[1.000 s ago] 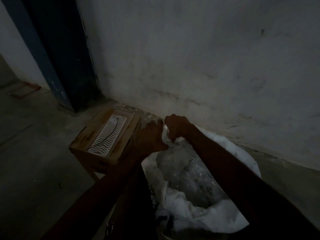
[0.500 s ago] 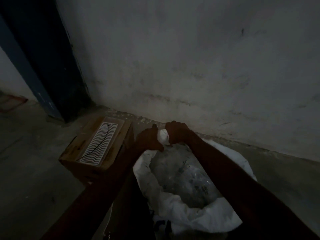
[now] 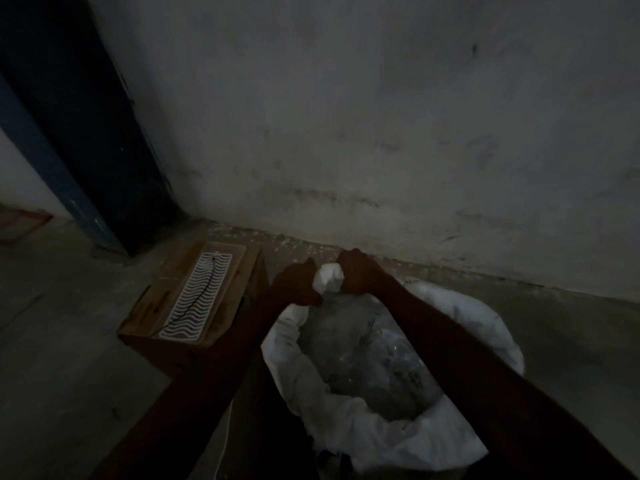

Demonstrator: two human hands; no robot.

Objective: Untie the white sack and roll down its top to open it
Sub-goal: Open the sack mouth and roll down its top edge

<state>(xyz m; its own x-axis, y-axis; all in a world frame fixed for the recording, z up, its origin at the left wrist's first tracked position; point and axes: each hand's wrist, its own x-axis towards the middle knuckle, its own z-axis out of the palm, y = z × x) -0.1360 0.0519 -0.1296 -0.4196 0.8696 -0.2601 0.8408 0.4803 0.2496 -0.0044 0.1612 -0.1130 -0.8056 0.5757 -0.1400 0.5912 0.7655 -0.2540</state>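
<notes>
White sack (image 3: pixel 377 431) on the floor at the foot of the wall (image 3: pixel 381 116), mouth already open and the rim rolled down into a thick collar around most of its circuit. Far edge not yet finished: a white bunch gripped between left hand (image 3: pixel 296 284) and right hand (image 3: pixel 360 273), fingers of both curled tight round the fabric. Inside, a clear plastic liner over dim contents (too dark to name). Just beside, left, a cardboard box (image 3: pixel 173 306) bearing a wavy-patterned white tray (image 3: pixel 199 299).
</notes>
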